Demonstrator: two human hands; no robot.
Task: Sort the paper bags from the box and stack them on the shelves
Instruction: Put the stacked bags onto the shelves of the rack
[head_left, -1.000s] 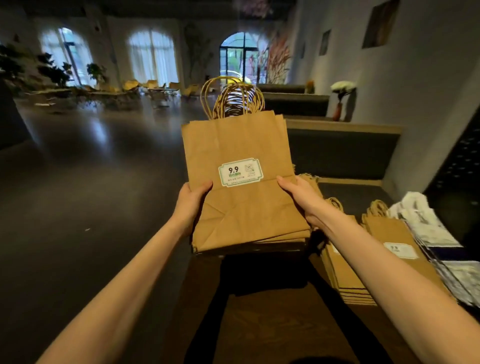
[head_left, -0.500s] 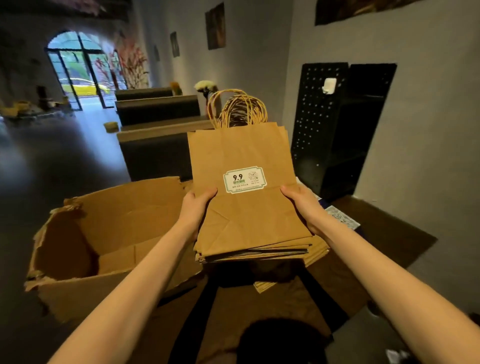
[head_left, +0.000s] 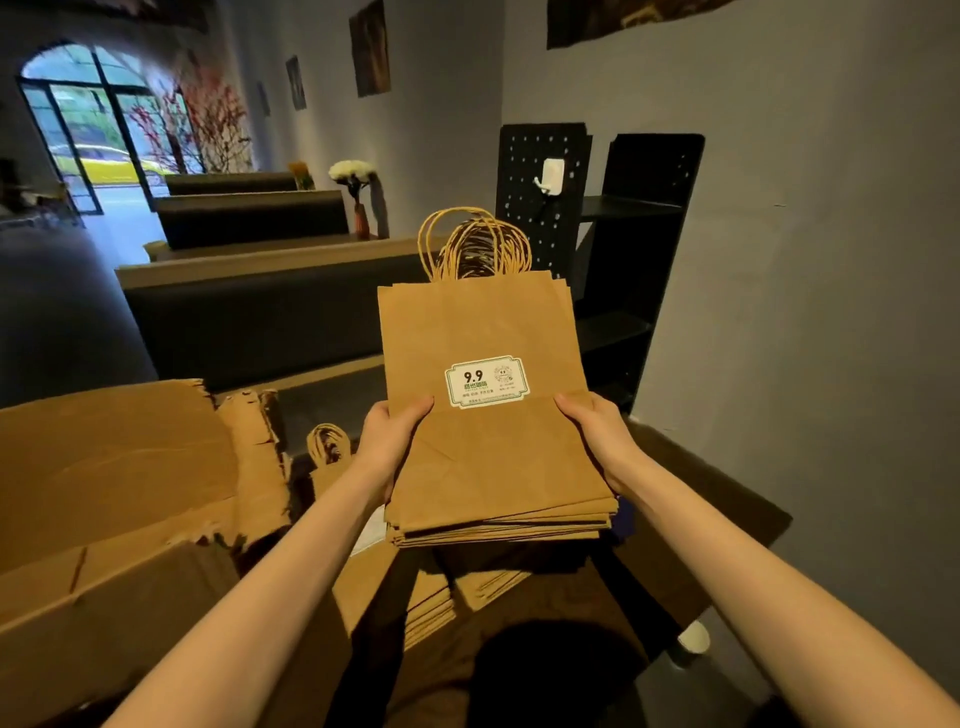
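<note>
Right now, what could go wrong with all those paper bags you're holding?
The stack of paper bags is held only at its sides by the left hand and right hand, so the lower bags could slip out and fan apart. The looped handles stick out in front and might snag on the black shelf unit or its white hook.

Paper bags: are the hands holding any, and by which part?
Yes. The left hand and right hand grip a flat stack of paper bags by its two side edges, near the bottom fold.
</note>
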